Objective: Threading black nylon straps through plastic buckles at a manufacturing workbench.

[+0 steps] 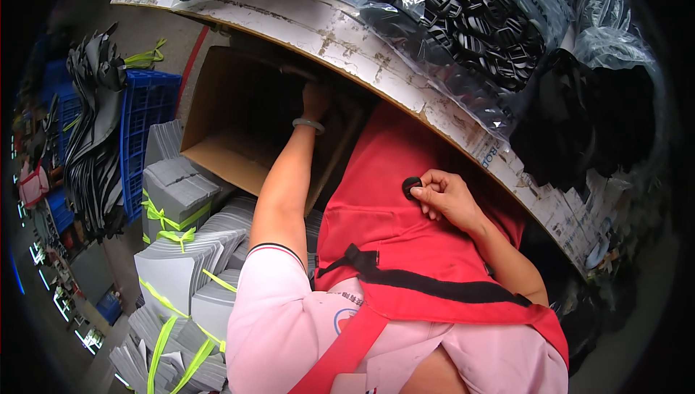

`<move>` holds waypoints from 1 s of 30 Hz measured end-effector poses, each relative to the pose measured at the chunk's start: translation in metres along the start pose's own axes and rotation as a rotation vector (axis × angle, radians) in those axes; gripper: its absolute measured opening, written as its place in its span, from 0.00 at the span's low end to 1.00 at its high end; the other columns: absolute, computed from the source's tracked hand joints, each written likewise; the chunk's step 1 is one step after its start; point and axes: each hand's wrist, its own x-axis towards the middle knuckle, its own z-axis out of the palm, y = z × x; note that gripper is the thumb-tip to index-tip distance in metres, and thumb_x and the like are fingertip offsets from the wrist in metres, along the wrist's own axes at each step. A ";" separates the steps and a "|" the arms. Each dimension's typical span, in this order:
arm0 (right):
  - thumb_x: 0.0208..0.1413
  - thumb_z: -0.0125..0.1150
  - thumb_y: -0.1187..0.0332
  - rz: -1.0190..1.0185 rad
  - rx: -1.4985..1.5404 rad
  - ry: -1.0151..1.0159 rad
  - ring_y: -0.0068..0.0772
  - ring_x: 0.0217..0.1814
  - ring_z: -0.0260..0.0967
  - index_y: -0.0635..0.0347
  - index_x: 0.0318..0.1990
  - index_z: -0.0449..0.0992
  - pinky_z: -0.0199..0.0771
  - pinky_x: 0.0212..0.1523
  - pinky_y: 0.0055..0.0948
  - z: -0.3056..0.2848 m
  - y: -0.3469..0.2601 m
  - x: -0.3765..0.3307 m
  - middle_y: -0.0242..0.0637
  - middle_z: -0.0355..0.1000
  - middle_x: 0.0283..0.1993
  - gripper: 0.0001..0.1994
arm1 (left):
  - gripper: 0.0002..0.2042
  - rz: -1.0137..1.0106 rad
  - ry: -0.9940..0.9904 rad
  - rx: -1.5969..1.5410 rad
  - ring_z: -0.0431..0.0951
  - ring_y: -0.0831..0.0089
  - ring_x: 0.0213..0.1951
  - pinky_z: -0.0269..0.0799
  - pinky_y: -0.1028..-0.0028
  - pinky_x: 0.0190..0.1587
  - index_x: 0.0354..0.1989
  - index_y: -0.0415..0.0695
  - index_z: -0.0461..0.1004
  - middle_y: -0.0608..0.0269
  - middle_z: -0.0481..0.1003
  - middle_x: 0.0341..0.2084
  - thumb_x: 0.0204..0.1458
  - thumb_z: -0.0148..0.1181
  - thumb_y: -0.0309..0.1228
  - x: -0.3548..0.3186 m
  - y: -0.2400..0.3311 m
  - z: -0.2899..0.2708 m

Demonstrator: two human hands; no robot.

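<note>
My left arm reaches into an open cardboard box (221, 149) under the table edge. Inside, my left hand (316, 101) lies in deep shadow below the tabletop, a pale bangle at its wrist. Its fingers and anything in them are too dark to make out. In front of my red apron (387, 177), my right hand (443, 195) pinches a small black rounded piece (411, 187) between thumb and forefinger. The remaining fingers curl loosely beneath it.
On the worn white tabletop (318, 28) a clear plastic bag (478, 21) holds many black pieces with pale edges. Dark material (586, 119) lies to its right. Grey sheet bundles (181, 267) with yellow-green ties crowd my left, near a blue crate (148, 140).
</note>
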 end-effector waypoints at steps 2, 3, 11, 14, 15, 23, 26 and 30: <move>0.61 0.61 0.63 -0.015 -0.010 -0.018 0.13 0.21 0.65 0.61 0.36 0.73 0.64 0.21 0.16 0.002 -0.002 0.002 0.26 0.70 0.22 0.10 | 0.09 -0.039 0.106 -0.145 0.79 0.54 0.25 0.74 0.60 0.26 0.33 0.42 0.80 0.49 0.77 0.24 0.50 0.57 0.33 -0.020 -0.006 -0.007; 0.62 0.59 0.63 -0.041 -0.001 -0.034 0.14 0.22 0.66 0.61 0.37 0.73 0.65 0.22 0.16 0.004 -0.003 0.003 0.27 0.71 0.23 0.10 | 0.11 -0.068 0.206 -0.295 0.78 0.59 0.23 0.72 0.64 0.23 0.37 0.42 0.80 0.53 0.77 0.22 0.52 0.58 0.35 -0.036 -0.010 -0.012; 0.67 0.52 0.62 -0.266 0.275 -0.128 0.15 0.25 0.69 0.63 0.44 0.72 0.70 0.26 0.16 -0.008 0.011 -0.014 0.29 0.73 0.27 0.12 | 0.10 -0.465 -0.312 -2.110 0.60 0.83 0.21 0.55 0.83 0.20 0.45 0.35 0.75 0.72 0.63 0.20 0.60 0.57 0.28 -0.097 0.101 -0.221; 0.67 0.52 0.62 -0.256 0.203 -0.150 0.15 0.25 0.70 0.62 0.43 0.72 0.70 0.26 0.15 -0.014 0.002 -0.027 0.29 0.73 0.27 0.12 | 0.12 0.057 -0.011 -1.269 0.68 0.81 0.25 0.62 0.81 0.25 0.46 0.38 0.78 0.69 0.68 0.22 0.52 0.62 0.19 -0.120 0.169 -0.274; 0.67 0.52 0.60 -0.205 0.280 -0.187 0.16 0.23 0.69 0.61 0.42 0.72 0.69 0.24 0.15 -0.018 0.000 -0.033 0.31 0.73 0.27 0.12 | 0.16 0.221 -0.019 -1.114 0.71 0.76 0.27 0.67 0.79 0.29 0.47 0.41 0.78 0.64 0.69 0.25 0.48 0.64 0.17 -0.123 0.187 -0.293; 0.67 0.51 0.59 -0.385 0.116 -0.061 0.21 0.27 0.70 0.61 0.37 0.74 0.71 0.29 0.21 -0.031 0.006 -0.076 0.33 0.72 0.27 0.14 | 0.10 0.560 0.045 -0.955 0.73 0.72 0.24 0.68 0.75 0.26 0.38 0.38 0.79 0.62 0.72 0.23 0.47 0.65 0.18 -0.113 0.238 -0.283; 0.54 0.63 0.68 -0.971 -0.614 0.920 0.39 0.38 0.72 0.61 0.40 0.77 0.73 0.40 0.35 -0.068 -0.009 -0.073 0.41 0.73 0.36 0.08 | 0.05 0.197 -0.248 -1.288 0.71 0.77 0.24 0.64 0.77 0.24 0.38 0.38 0.78 0.66 0.71 0.22 0.54 0.62 0.22 -0.113 0.248 -0.272; 0.49 0.66 0.69 -0.971 -0.986 1.221 0.40 0.45 0.69 0.59 0.38 0.77 0.71 0.46 0.36 -0.103 -0.011 -0.050 0.37 0.72 0.42 0.10 | 0.09 -0.150 -0.570 -1.816 0.65 0.81 0.18 0.61 0.80 0.21 0.34 0.38 0.76 0.69 0.69 0.20 0.62 0.56 0.31 -0.121 0.268 -0.255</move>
